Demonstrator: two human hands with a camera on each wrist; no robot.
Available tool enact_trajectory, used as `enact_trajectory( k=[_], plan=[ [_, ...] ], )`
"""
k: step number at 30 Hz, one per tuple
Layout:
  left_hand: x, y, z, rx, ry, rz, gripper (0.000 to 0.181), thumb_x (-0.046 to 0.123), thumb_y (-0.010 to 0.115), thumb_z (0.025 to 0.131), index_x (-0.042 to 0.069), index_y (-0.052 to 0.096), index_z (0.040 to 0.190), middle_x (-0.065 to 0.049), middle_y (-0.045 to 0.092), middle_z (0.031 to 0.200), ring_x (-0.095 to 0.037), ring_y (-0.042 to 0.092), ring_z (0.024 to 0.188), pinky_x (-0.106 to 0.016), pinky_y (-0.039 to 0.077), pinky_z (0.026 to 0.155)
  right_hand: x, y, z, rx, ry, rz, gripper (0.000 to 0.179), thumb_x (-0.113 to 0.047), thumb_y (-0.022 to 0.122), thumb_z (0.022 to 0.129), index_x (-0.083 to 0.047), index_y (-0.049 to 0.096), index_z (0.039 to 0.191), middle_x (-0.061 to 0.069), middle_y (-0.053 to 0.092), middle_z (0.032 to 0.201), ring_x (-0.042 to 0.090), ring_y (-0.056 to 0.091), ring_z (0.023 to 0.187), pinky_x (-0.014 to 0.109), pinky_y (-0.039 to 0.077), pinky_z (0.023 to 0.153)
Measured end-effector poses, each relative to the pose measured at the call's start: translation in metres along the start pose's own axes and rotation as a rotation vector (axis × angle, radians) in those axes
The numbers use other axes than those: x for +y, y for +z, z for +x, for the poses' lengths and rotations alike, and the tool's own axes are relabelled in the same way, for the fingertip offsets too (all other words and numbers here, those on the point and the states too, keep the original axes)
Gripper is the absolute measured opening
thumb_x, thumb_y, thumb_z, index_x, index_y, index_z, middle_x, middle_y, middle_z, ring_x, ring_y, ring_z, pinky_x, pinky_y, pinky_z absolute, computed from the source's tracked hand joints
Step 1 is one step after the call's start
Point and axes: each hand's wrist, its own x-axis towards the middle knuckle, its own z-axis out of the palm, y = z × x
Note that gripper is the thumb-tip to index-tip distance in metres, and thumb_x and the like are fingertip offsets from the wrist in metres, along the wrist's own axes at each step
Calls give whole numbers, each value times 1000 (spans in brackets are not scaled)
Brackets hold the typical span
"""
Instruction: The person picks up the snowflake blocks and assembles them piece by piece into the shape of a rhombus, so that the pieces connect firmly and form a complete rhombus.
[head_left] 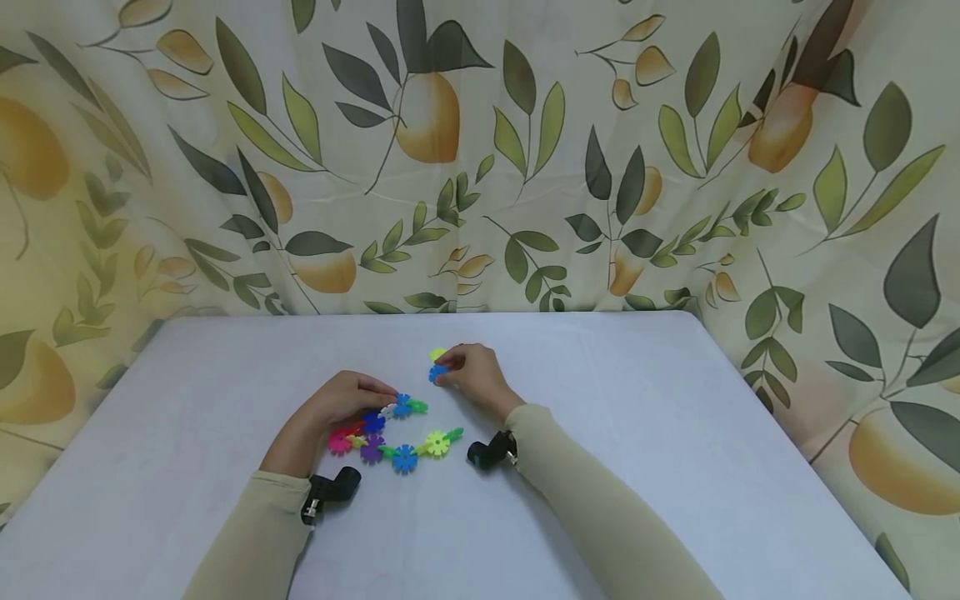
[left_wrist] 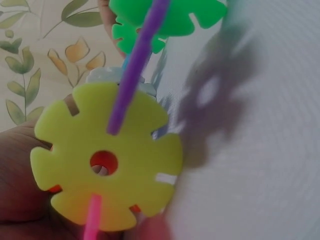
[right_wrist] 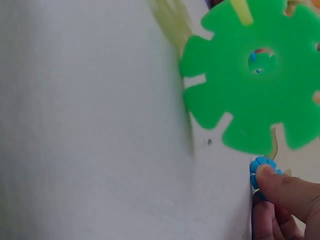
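A curved chain of colourful notched plastic discs (head_left: 372,450), slotted together, lies on the white table in a U that opens to the right. My left hand (head_left: 339,404) holds the chain's far side, fingertips by a white and a blue disc. A yellow disc (left_wrist: 75,135) of the chain, with a purple disc (left_wrist: 131,87) edge-on in its slot, hides much of that hand in the left wrist view. Beyond the chain's open end, my right hand (head_left: 480,377) pinches a blue disc (head_left: 436,372) between thumb and fingers. A yellow disc (head_left: 437,353) shows just behind it.
A green disc (right_wrist: 235,90) at the chain's near end looms large in the right wrist view. The white tabletop (head_left: 600,400) spreads around both hands. Behind its far edge hangs a curtain (head_left: 465,208) printed with fruit and leaves. Each wrist carries a small black camera (head_left: 491,450).
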Motion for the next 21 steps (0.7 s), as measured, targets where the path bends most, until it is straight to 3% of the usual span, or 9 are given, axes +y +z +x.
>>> enact_trajectory(
  k=[5,10,16,21],
  plan=[
    [-1,0,0,2,4,3,24,24,73,90,8,76,107,-5,72,107,-16,64,97,-36,54,93,3,-1,-6,15,1,29,18,-13,79,84,-11,77,101,1,71,94,15,62,89,30,53,82],
    [1,-1,-1,-2,14,2,24,24,73,90,7,76,107,-6,72,108,-16,65,97,-36,54,92,7,-3,-13,7,6,49,18,-16,77,86,-13,77,103,0,72,94,14,61,89,27,50,77],
    [3,-1,-3,5,20,7,24,25,73,90,8,76,106,-7,72,107,-18,64,96,-35,54,91,14,-5,-26,-33,26,165,17,-15,75,88,-11,76,105,1,74,94,11,64,81,22,53,73],
    [3,0,-3,17,6,-2,24,26,73,90,9,76,107,-6,71,109,-18,64,98,-35,53,93,15,-5,-41,-73,48,276,19,-12,73,89,-5,75,106,7,74,95,12,69,76,26,58,75]
  ],
)
